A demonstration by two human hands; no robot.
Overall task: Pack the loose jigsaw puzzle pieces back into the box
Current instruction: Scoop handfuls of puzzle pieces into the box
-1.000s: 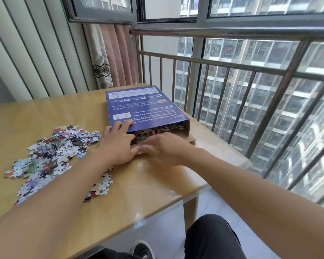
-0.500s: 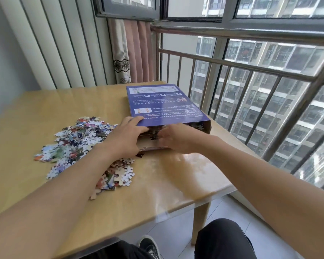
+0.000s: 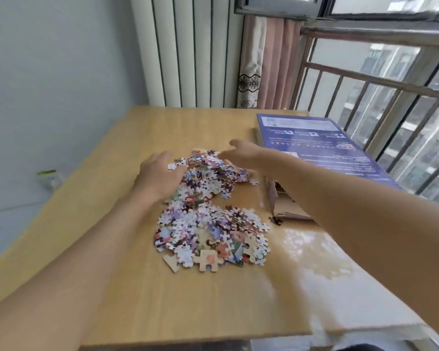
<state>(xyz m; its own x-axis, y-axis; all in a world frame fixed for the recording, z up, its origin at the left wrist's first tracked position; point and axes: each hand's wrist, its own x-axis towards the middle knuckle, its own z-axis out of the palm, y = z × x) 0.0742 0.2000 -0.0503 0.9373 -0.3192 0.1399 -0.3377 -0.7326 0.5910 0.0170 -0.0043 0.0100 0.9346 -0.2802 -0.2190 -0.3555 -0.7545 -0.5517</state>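
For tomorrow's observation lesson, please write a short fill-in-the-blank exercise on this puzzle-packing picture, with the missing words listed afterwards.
1. The loose puzzle pieces lie in a heap on the wooden ____.
2. The left hand and right hand reach to the far end of the heap from ____ sides.
3. The blue box lies to the ____ of the heap, beside the railing.
4. One dark piece lies alone just in front of the box's open ____.

Missing words: table; opposite; right; end
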